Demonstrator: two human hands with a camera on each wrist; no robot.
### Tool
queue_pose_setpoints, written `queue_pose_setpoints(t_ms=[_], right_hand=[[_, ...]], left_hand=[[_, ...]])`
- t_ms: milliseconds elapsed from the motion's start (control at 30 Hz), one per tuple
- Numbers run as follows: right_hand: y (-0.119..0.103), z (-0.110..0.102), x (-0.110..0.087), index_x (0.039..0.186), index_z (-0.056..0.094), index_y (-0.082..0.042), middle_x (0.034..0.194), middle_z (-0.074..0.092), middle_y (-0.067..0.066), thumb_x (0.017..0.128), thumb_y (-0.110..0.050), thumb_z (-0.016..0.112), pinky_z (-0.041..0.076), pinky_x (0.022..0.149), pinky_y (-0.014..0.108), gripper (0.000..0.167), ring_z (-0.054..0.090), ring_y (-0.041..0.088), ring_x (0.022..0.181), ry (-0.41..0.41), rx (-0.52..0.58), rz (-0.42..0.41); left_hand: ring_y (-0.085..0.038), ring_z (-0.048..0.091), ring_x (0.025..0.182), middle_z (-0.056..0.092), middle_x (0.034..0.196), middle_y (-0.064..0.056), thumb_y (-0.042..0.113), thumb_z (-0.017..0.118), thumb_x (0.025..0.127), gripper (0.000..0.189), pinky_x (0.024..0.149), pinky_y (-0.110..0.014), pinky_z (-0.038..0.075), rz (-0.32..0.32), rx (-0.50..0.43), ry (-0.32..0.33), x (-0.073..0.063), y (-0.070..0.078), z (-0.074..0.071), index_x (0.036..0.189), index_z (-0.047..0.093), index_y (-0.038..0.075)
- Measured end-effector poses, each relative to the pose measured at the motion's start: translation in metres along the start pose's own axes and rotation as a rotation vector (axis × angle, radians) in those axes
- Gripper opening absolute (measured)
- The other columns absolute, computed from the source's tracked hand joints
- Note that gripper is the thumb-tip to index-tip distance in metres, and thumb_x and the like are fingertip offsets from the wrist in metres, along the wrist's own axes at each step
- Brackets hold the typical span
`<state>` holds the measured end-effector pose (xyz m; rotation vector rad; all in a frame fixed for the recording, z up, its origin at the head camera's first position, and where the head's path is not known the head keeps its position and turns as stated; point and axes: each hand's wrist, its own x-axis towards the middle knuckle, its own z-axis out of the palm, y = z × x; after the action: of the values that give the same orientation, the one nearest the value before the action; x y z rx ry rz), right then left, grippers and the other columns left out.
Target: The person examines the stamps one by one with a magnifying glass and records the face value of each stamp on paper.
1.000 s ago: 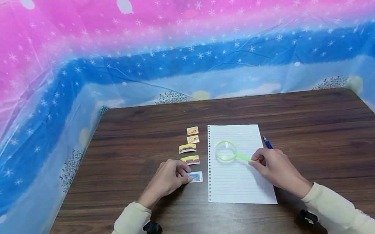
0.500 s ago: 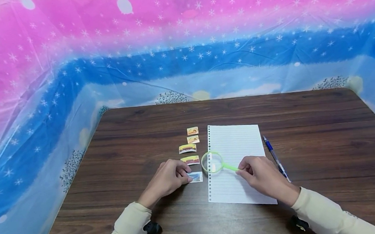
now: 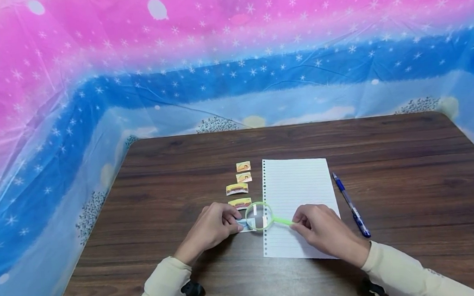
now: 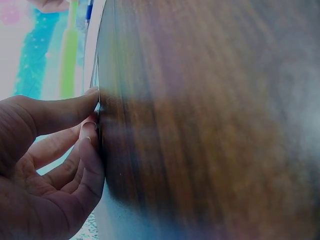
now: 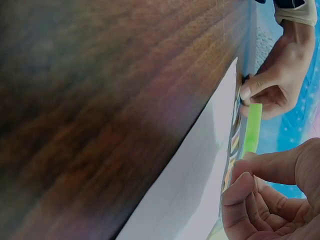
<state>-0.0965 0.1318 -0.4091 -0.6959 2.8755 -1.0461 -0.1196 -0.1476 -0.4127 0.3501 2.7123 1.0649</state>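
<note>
My left hand (image 3: 211, 222) rests at the left end of a small blue-and-white stamp (image 3: 244, 222), pinching its edge between thumb and curled fingertips; that end is hidden under them. In the left wrist view the fingertips (image 4: 90, 126) are right at the tabletop. My right hand (image 3: 322, 228) pinches the end of a green magnifying glass (image 3: 282, 220) by its handle. Its round lens overlaps the right part of the blue stamp and the punched edge of a lined sheet (image 3: 298, 185). From the right wrist, the green handle (image 5: 254, 125) points toward the left hand.
Several more stamps lie in a column beyond the blue one, two yellow-and-red (image 3: 239, 204) and two smaller orange ones (image 3: 243, 166). Right of the sheet lies a blue pen (image 3: 351, 204). A patterned cloth (image 3: 231, 74) hangs behind the brown table (image 3: 171, 162).
My right hand has brought the magnifying glass left and nearer me, from over the lined sheet to over the blue stamp. The pen is now fully uncovered. My left hand has stayed put.
</note>
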Motion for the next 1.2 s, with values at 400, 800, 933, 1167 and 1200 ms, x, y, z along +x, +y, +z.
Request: queue_pose_setpoints(t_ms=[400,800,933,1167,1200], right_hand=[[-0.002,0.006,0.001,0.081,0.07,-0.011,0.068,0.061,-0.011,0.086,-0.007,0.079,0.045,0.055,0.021,0.011,0.051,-0.002,0.06,-0.006,0.018,-0.029],[-0.004,0.01,0.001,0.081,0.069,-0.011,0.068,0.058,-0.012,0.085,-0.007,0.079,0.044,0.055,0.021,0.012,0.049,-0.001,0.06,-0.031,-0.005,-0.011],[-0.004,0.008,0.001,0.082,0.07,-0.011,0.069,0.06,-0.012,0.086,-0.008,0.079,0.045,0.055,0.021,0.011,0.051,-0.001,0.06,-0.023,-0.006,-0.018],[-0.003,0.0,0.001,0.082,0.07,-0.01,0.07,0.063,-0.009,0.086,-0.007,0.08,0.047,0.057,0.022,0.01,0.054,0.0,0.063,0.007,-0.023,0.004],[-0.002,-0.002,0.001,0.082,0.071,-0.01,0.071,0.063,-0.009,0.086,-0.007,0.08,0.047,0.058,0.022,0.01,0.054,0.0,0.063,0.008,-0.027,0.012]], left_hand=[[-0.007,0.059,0.067,0.065,0.072,0.007,0.006,0.083,0.082,0.012,0.067,-0.028,0.051,-0.001,0.01,0.003,0.001,0.001,-0.001,0.089,0.074,0.01],[-0.006,0.059,0.068,0.065,0.072,0.007,0.003,0.082,0.081,0.013,0.067,-0.028,0.051,0.002,0.019,0.017,0.0,0.001,0.0,0.088,0.074,0.01],[-0.007,0.059,0.067,0.065,0.072,0.007,0.005,0.082,0.082,0.012,0.067,-0.028,0.051,0.006,0.015,0.011,0.001,0.001,0.0,0.088,0.074,0.01],[-0.008,0.059,0.067,0.065,0.072,0.006,0.005,0.082,0.082,0.011,0.066,-0.029,0.051,0.006,0.009,0.007,0.001,0.001,0.0,0.088,0.074,0.01],[-0.007,0.059,0.067,0.065,0.072,0.006,0.005,0.082,0.082,0.011,0.066,-0.029,0.051,0.005,0.009,0.006,0.001,0.0,0.0,0.088,0.074,0.01]])
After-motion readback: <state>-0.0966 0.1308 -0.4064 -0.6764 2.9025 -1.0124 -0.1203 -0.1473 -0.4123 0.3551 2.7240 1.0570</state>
